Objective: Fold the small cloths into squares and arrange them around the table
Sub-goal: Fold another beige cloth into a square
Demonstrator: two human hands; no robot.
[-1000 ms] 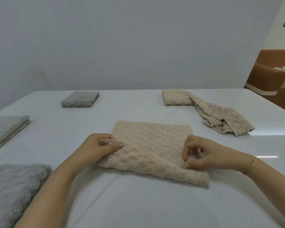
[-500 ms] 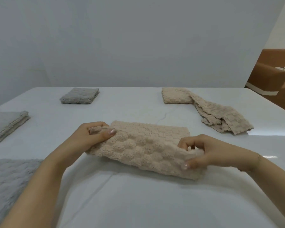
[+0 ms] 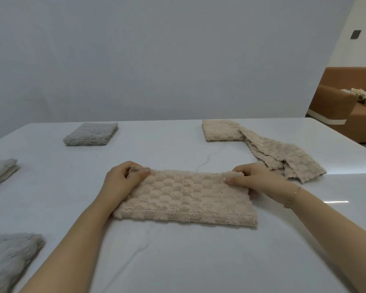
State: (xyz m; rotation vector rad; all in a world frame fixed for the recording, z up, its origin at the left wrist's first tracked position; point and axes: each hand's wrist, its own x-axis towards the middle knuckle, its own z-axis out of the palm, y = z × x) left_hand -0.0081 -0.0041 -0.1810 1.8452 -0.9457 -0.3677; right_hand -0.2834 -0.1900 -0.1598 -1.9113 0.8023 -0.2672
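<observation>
A beige waffle cloth point(image 3: 186, 197) lies folded in half as a wide rectangle in the middle of the white table point(image 3: 178, 261). My left hand point(image 3: 123, 178) pinches its far left corner and my right hand point(image 3: 254, 178) pinches its far right corner, both pressed down at the far edge. A folded beige square point(image 3: 220, 130) sits at the back right, with a loose rumpled beige cloth point(image 3: 283, 159) lying against it. A folded grey square point(image 3: 91, 134) rests at the back left.
Two more grey cloths lie at the left edge: a folded one point(image 3: 0, 174) and another point(image 3: 6, 263) at the near left corner. A brown sofa point(image 3: 347, 111) with a heap of cloths stands beyond the table's right side.
Both hands carried the cloth's near edge up and over to the far edge, folding it in half. The cloth went from a lifted flap to a flat, narrower rectangle.
</observation>
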